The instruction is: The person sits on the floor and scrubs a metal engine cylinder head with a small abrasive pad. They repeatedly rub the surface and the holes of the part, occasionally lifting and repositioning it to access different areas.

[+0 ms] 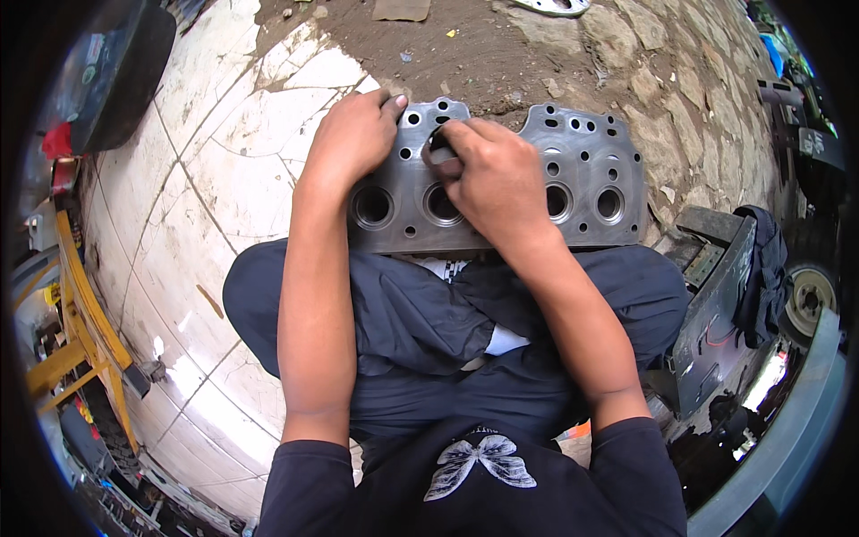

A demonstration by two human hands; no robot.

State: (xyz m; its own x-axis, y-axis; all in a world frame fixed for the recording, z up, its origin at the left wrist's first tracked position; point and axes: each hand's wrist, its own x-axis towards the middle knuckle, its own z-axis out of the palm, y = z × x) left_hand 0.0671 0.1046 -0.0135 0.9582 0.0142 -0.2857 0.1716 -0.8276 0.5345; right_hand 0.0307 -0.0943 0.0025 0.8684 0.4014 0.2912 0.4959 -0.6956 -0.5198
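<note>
A grey metal cylinder head (501, 224) lies flat in front of my crossed legs, its smooth face up, with large round ports and several small holes. My left hand (356, 134) is closed over its far left corner, the thumb near the edge. Over the left middle of the face, my right hand (497, 166) grips a curled dark piece of what looks like sandpaper (438, 154). That piece sits right above one of the large ports, and the fingers hide part of it. The right half of the face is uncovered.
White cracked tiles (224, 295) spread on the left, dirt and stone paving (680, 89) ahead and right. A yellow metal frame (85, 331) stands at the left, a dark tub (125, 80) beyond it. At the right are a grey metal box (707, 313) and a wheel (810, 302).
</note>
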